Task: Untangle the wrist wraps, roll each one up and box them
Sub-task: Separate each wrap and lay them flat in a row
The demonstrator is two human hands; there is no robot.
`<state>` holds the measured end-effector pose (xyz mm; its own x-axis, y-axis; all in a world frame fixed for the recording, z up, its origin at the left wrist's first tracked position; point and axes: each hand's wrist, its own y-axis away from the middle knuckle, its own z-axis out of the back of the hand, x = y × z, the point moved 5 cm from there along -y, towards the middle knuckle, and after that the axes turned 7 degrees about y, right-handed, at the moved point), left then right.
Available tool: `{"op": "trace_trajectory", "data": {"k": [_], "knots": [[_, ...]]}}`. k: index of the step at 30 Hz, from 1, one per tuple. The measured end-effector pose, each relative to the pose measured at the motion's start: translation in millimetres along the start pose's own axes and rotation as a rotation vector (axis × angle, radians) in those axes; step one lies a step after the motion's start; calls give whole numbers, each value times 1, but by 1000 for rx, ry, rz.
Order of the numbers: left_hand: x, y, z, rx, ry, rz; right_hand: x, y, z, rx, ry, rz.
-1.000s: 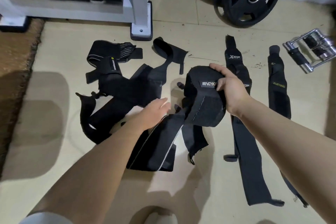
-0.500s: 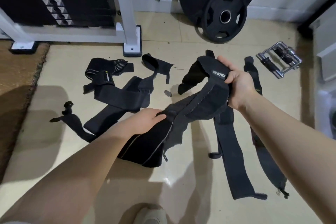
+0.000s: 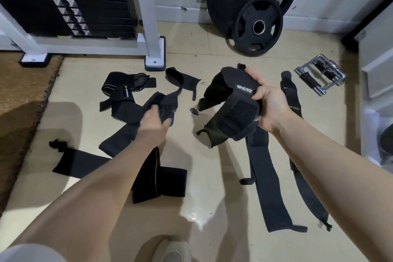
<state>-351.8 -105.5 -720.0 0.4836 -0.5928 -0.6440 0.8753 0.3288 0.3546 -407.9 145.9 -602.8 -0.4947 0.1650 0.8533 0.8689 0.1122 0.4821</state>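
Since a moment ago my right hand (image 3: 268, 103) has pulled the black wrap (image 3: 231, 110) clear of my left hand (image 3: 154, 122), which has dropped onto the tangled pile (image 3: 136, 112). I grip the wrap bunched above the floor; it is wide black fabric with a white logo patch and a fuzzy fastening panel, its end curling below. My left fingers curl into a strap of the pile. Two more wraps (image 3: 268, 187) lie flat and straight under my right arm. How many sit in the pile I cannot tell. Beyond lean two weight plates (image 3: 257, 25), with one chrome handle (image 3: 321, 80) to their right.
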Motion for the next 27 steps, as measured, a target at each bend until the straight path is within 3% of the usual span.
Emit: {"op": "trace_trajectory", "data": {"k": [3,6,12,16,18,22,27], "knots": [[-65,24,-18,316,442,-205,-2,-1,-2,26,106,23],[-105,46,-31,500,706,-201,-1,-2,-5,68,189,81],[-127,58,-36,562,819,-214,8,-1,-7,110,106,161],[-122,47,-45,732,946,-38,7,-6,-2,81,50,134],[-125,37,-43,709,971,-53,4,-8,-4,96,-11,128],[-136,16,-30,592,1034,-106,-5,-14,-10,178,121,166],[-146,7,-36,729,1216,41,-14,-20,-14,229,130,48]]}}
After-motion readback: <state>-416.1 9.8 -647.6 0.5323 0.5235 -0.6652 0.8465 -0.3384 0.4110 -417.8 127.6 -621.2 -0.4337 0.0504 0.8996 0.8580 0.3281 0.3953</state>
